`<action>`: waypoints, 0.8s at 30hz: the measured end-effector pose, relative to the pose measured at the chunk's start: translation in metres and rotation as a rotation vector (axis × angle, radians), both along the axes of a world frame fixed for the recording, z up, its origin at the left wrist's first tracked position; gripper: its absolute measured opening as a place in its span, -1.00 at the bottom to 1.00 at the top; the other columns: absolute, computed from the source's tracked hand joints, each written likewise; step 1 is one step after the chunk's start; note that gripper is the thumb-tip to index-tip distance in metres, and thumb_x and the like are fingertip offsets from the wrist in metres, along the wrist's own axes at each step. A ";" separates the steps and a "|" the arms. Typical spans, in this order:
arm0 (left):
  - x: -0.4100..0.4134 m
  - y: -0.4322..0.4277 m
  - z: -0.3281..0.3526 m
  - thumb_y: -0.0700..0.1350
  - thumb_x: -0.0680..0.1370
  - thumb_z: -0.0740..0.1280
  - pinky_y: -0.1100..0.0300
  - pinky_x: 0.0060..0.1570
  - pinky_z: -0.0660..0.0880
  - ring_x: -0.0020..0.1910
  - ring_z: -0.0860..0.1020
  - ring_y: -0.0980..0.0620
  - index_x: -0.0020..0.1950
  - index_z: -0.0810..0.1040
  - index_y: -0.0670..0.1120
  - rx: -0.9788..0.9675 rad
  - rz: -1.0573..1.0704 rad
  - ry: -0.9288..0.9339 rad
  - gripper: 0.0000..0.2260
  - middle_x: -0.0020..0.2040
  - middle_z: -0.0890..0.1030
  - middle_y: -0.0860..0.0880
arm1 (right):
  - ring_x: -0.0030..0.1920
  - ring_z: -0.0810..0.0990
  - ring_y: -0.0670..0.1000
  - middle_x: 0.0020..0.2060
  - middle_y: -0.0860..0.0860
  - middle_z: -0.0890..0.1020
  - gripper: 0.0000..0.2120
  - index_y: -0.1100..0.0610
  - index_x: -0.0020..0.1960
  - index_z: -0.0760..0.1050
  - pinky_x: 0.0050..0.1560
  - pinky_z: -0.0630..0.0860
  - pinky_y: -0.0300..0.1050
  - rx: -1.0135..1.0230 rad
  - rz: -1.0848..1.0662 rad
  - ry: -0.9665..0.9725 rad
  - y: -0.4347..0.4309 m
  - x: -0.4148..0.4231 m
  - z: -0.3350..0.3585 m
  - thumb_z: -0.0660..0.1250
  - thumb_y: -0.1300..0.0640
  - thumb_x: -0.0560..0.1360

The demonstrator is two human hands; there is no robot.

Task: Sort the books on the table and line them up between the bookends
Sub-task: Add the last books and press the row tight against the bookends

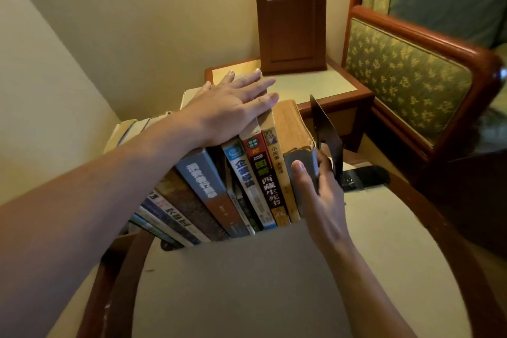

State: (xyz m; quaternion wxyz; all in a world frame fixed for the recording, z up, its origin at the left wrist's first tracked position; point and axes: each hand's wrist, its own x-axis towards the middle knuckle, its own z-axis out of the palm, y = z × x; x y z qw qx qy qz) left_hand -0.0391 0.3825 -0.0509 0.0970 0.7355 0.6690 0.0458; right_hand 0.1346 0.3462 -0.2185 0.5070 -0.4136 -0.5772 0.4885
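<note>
Nearly done, I judge: the books (pixel 247 181) stand leaning in a row on the counter (pixel 274 282). My left hand (pixel 233 110) lies spread on their tops; my right hand (pixel 315 189) pinches the thick end book (pixel 292 129), just beside the black bookend (pixel 327 134). Squaring up remains.

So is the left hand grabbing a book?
No, the left hand lies flat on top of the row of books, fingers straight.

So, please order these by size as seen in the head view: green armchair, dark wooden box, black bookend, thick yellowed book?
1. green armchair
2. dark wooden box
3. thick yellowed book and black bookend: alike, both partly hidden by the right hand, so unranked.
</note>
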 end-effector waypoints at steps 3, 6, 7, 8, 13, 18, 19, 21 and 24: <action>-0.001 0.000 0.000 0.41 0.45 -0.18 -0.26 0.53 -0.20 0.63 -0.16 -0.01 0.58 0.01 0.33 0.003 0.002 0.008 -0.32 0.64 -0.06 0.20 | 0.15 0.62 -0.17 0.09 -0.31 0.63 -0.61 -0.21 0.39 0.35 0.06 0.59 -0.16 0.034 0.052 0.071 -0.003 -0.003 0.010 0.14 -0.22 0.58; -0.003 -0.001 0.000 0.42 0.45 -0.17 -0.24 0.53 -0.21 0.63 -0.16 0.01 0.58 0.02 0.34 0.004 0.012 -0.008 -0.33 0.64 -0.06 0.21 | 0.14 0.62 -0.18 0.10 -0.33 0.62 -0.70 -0.16 0.39 0.34 0.00 0.59 -0.22 0.088 0.066 0.061 -0.005 -0.004 0.013 0.07 -0.04 0.68; -0.004 -0.001 0.000 0.42 0.46 -0.17 -0.23 0.53 -0.21 0.63 -0.16 0.01 0.58 0.02 0.34 0.004 0.012 -0.009 -0.33 0.64 -0.06 0.22 | 0.17 0.61 -0.19 0.13 -0.33 0.60 -0.66 -0.11 0.45 0.31 0.01 0.60 -0.21 0.111 0.063 0.047 -0.006 -0.004 0.011 0.08 -0.02 0.69; -0.003 -0.001 -0.001 0.42 0.46 -0.18 -0.23 0.53 -0.21 0.63 -0.16 0.01 0.58 0.02 0.34 0.003 0.011 -0.008 -0.33 0.63 -0.06 0.22 | 0.23 0.56 -0.20 0.22 -0.34 0.56 -0.59 -0.08 0.52 0.24 0.08 0.60 -0.16 0.135 0.036 0.017 -0.008 -0.003 0.011 0.11 -0.05 0.69; -0.002 -0.001 -0.001 0.42 0.45 -0.19 -0.24 0.53 -0.21 0.63 -0.17 0.00 0.59 0.03 0.32 0.012 0.005 -0.006 -0.31 0.64 -0.06 0.20 | 0.45 0.30 -0.20 0.53 -0.15 0.24 -0.44 -0.19 0.59 0.05 0.26 0.48 -0.06 0.355 -0.129 -0.226 -0.009 -0.010 0.028 0.13 -0.16 0.63; -0.004 -0.002 -0.005 0.42 0.53 -0.13 -0.22 0.54 -0.18 0.63 -0.12 0.00 0.59 0.09 0.30 0.032 0.023 -0.026 -0.37 0.64 -0.01 0.19 | 0.54 0.18 0.07 0.60 0.00 0.06 -0.45 -0.04 0.57 0.16 0.29 0.51 0.23 0.424 -0.131 -0.572 -0.009 -0.009 0.048 -0.04 -0.24 0.66; -0.003 -0.004 -0.005 0.40 0.56 -0.10 -0.21 0.55 -0.14 0.63 -0.08 0.00 0.59 0.14 0.27 0.064 0.032 -0.052 -0.39 0.63 0.04 0.18 | 0.55 0.17 0.08 0.60 0.02 0.08 -0.44 -0.03 0.57 0.16 0.29 0.50 0.25 0.456 -0.145 -0.571 -0.011 -0.008 0.053 -0.03 -0.25 0.66; 0.001 -0.013 -0.003 0.34 0.63 0.00 -0.13 0.55 0.00 0.62 0.04 0.01 0.58 0.25 0.18 0.178 0.064 -0.117 -0.45 0.61 0.19 0.14 | 0.56 0.17 0.10 0.59 0.07 0.13 -0.43 -0.01 0.58 0.15 0.31 0.47 0.30 0.548 -0.176 -0.560 -0.013 -0.007 0.066 0.00 -0.24 0.66; -0.006 -0.037 0.000 0.29 0.62 0.03 -0.09 0.53 0.16 0.58 0.20 -0.02 0.55 0.35 0.12 0.318 0.137 -0.212 -0.45 0.56 0.34 0.06 | 0.60 0.08 0.14 0.60 0.08 0.13 -0.43 -0.05 0.60 0.13 0.43 0.32 0.32 0.681 -0.103 -0.657 -0.010 -0.014 0.093 0.03 -0.24 0.65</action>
